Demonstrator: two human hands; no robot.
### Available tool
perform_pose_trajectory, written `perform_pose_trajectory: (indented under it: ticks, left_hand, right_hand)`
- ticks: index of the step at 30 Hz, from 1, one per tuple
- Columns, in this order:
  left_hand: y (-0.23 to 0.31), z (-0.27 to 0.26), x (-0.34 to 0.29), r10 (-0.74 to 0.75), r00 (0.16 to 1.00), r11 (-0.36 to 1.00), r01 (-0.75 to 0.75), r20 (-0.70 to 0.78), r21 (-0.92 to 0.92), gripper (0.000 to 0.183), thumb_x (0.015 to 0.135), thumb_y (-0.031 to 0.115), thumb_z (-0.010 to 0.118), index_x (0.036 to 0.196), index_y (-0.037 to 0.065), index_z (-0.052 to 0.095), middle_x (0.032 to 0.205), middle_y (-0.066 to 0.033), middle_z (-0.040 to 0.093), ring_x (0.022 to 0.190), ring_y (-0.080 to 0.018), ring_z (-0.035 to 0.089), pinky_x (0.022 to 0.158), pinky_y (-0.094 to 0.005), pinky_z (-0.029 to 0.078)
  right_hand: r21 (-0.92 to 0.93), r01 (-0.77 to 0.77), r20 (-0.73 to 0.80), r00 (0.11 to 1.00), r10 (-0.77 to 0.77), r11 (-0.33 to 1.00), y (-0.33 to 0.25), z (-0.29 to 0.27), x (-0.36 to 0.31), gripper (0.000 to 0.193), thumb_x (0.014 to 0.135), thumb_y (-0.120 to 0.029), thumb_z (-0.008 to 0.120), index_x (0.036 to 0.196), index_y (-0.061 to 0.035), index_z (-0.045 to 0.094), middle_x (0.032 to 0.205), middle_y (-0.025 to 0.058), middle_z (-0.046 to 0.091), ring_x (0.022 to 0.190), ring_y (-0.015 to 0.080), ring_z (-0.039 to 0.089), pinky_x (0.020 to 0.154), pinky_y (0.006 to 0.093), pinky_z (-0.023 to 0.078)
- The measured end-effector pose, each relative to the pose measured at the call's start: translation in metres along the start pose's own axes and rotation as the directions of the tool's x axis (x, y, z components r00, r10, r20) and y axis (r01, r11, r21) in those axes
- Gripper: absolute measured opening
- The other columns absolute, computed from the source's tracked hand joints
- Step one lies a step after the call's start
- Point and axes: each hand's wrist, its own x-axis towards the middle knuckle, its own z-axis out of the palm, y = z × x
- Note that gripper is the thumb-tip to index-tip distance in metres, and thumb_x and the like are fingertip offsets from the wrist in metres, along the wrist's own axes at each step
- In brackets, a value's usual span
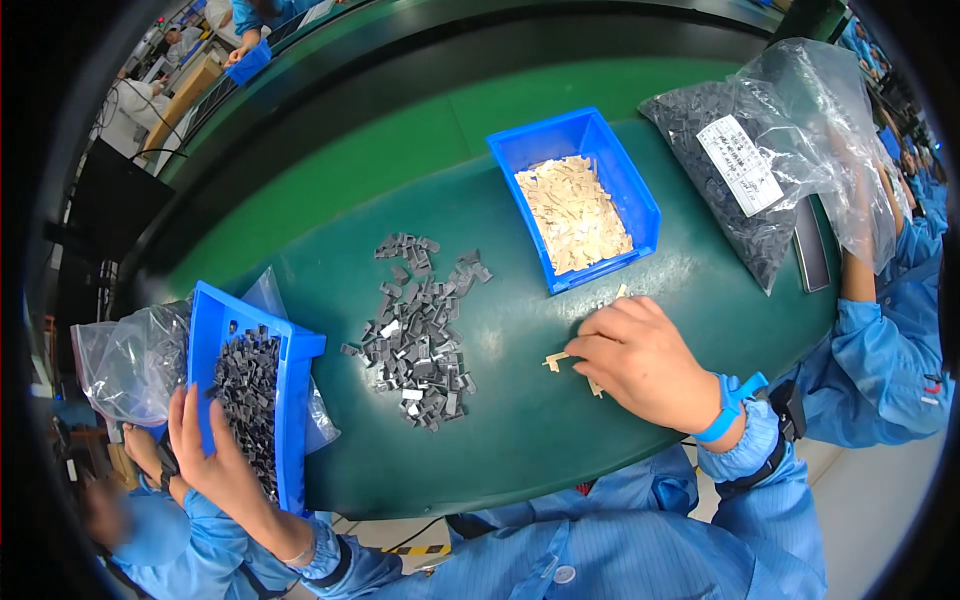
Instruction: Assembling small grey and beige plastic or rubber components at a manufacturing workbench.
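My left hand (215, 465) is at the near edge of a blue bin (292, 420) filled with small black plastic parts (248, 385). Its fingers are stretched and a little apart, with nothing seen in them. On the right, my right hand (640, 360) is low over the green table, thumb and fingers bent together in a pinch. A small cream-coloured piece (553, 361) is at its fingertips. Another cream strip (596, 387) lies under the hand, and one more shows just beyond it. Part of the grip is hidden by the fingers.
A loose pile of dark grey parts (420, 345) lies mid-table. Beyond my right hand stands a blue bin (648, 215) of cream pieces (572, 212). A clear bag (715, 150) of dark parts and a phone (811, 248) are at the right. Co-workers sit on both sides.
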Motion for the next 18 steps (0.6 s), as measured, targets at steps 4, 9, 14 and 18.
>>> perform_pose_trajectory:
  ticks: [4,9,14,18]
  left_hand:
    - [0.024,0.011,-0.008,0.196,0.976,0.861,-0.216,0.092,0.46,0.031,0.077,0.002,0.059,0.107,0.0,0.057,0.124,-0.0172,0.045,0.109,-0.028,0.048,0.088,-0.0341,0.039]
    - [0.066,0.029,-0.031,0.241,0.961,0.969,-0.229,0.138,-0.097,0.028,0.074,-0.002,0.059,0.102,-0.002,0.059,0.117,-0.0186,0.051,0.106,-0.0304,0.05,0.09,-0.0365,0.039]
    - [0.092,0.05,-0.059,0.358,0.884,0.876,-0.206,0.301,-0.436,0.025,0.07,-0.001,0.063,0.094,-0.003,0.06,0.111,-0.0204,0.054,0.102,-0.0308,0.053,0.085,-0.0374,0.043]
    - [0.107,0.054,-0.075,0.329,0.832,0.785,0.022,0.447,-0.619,0.024,0.069,-0.001,0.065,0.092,-0.003,0.062,0.107,-0.0203,0.055,0.094,-0.0262,0.056,0.078,-0.0328,0.046]
  right_hand:
    - [-0.062,0.04,0.076,0.996,-0.035,0.997,-0.001,0.017,0.011,0.016,0.067,-0.012,0.066,0.083,-0.0084,0.062,0.081,0.003,0.052,0.078,0.0198,0.05,0.07,0.0323,0.038]
    - [-0.115,0.119,0.18,0.979,-0.098,0.986,-0.001,0.014,0.02,0.014,0.068,-0.011,0.064,0.081,-0.0082,0.061,0.079,0.0036,0.05,0.078,0.0199,0.05,0.069,0.0315,0.038]
    - [-0.152,0.16,0.271,0.956,-0.114,0.975,0.001,0.012,0.027,0.007,0.069,-0.01,0.059,0.076,-0.0075,0.058,0.076,0.0045,0.048,0.077,0.0206,0.05,0.068,0.0317,0.038]
    - [-0.093,0.2,0.275,0.947,-0.168,0.975,0.001,0.014,0.032,0.007,0.07,-0.009,0.058,0.076,-0.0063,0.056,0.076,0.0058,0.048,0.076,0.0218,0.051,0.066,0.033,0.039]
